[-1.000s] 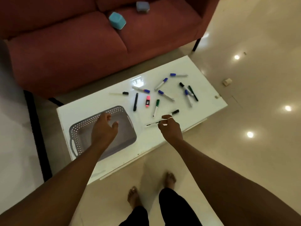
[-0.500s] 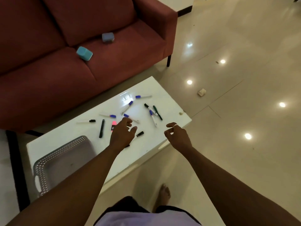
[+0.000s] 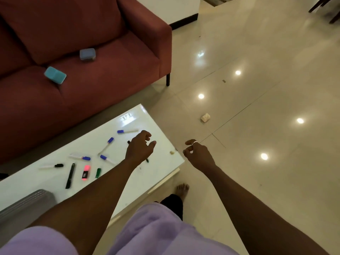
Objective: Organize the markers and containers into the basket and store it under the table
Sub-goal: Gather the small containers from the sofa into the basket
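Several markers lie scattered on the white table: blue-capped ones, a black pen, a pink highlighter and a green-capped marker. My left hand hovers over the markers at the table's right part, fingers apart, holding nothing; it hides some of them. My right hand is beyond the table's right edge, over the floor, fingers loosely curled and empty. The grey perforated basket shows only partly at the lower left of the table. A teal container and a grey-blue container lie on the sofa.
A dark red sofa stands behind the table. Glossy tiled floor spreads to the right, with a small white scrap on it. My bare foot is beside the table's near edge.
My left hand left the basket and moved right over the markers. My right hand let go of the black pen and moved off the table. The view swung right, so the basket slid to the left edge.
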